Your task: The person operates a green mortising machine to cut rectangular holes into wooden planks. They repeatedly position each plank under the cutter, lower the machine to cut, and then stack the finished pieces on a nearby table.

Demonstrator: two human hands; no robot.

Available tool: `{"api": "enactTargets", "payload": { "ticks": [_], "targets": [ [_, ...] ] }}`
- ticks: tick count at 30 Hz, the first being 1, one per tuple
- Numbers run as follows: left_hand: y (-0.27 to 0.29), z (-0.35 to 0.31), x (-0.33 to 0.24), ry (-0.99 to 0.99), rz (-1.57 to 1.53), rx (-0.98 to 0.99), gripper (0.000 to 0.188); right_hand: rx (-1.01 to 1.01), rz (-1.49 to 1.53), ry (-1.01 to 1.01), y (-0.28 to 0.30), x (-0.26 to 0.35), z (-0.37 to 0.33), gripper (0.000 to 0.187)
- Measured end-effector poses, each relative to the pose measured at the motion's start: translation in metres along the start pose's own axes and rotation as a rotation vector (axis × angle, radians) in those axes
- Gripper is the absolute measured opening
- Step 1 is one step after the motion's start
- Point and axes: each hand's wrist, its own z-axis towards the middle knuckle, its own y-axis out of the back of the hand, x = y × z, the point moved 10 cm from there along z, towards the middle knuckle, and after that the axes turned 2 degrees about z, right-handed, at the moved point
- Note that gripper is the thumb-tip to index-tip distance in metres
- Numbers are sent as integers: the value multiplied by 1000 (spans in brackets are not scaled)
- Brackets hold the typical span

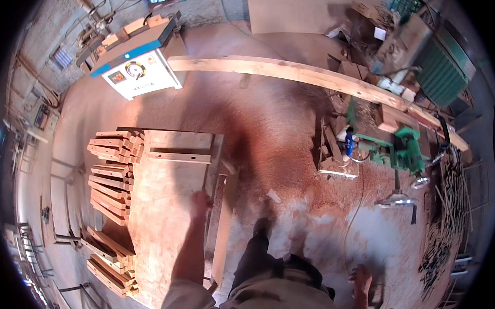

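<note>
My left hand [200, 203] is over the right edge of a plywood-topped table [161, 213]; motion blurs its fingers, so I cannot tell whether it grips anything. Just beyond it, a single wooden slat [180, 157] with small slots lies across the tabletop. Stacked along the table's left side are several bundles of short wooden pieces [110, 195]. Down by my right side hangs my right hand [362, 278], its fingers loosely bent and apart, with nothing visible in it.
A white and blue machine [139, 73] stands at the far left. From it a long timber beam [288, 71] reaches across to a green machine [404, 147] on the right. Reddish sawdust [274, 142] covers the floor. Thin sticks [451, 201] are heaped at the far right.
</note>
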Motion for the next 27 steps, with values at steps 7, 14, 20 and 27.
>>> {"api": "enactTargets", "payload": {
  "ticks": [7, 14, 20, 27],
  "targets": [
    [50, 140, -53, 276, 33, -256, 60, 88, -153, -47, -85, 27, -18, 21],
    [26, 179, -39, 119, -62, -74, 38, 19, -138, -35, -83, 36, -26, 22],
    [-101, 19, -135, -88, -502, 380, 18, 243, -292, 204, -167, 170, -38, 35],
    [-266, -143, -148, 22, -443, 643, 21, 640, -160, 382, -278, 248, -4, 44]
  ]
}}
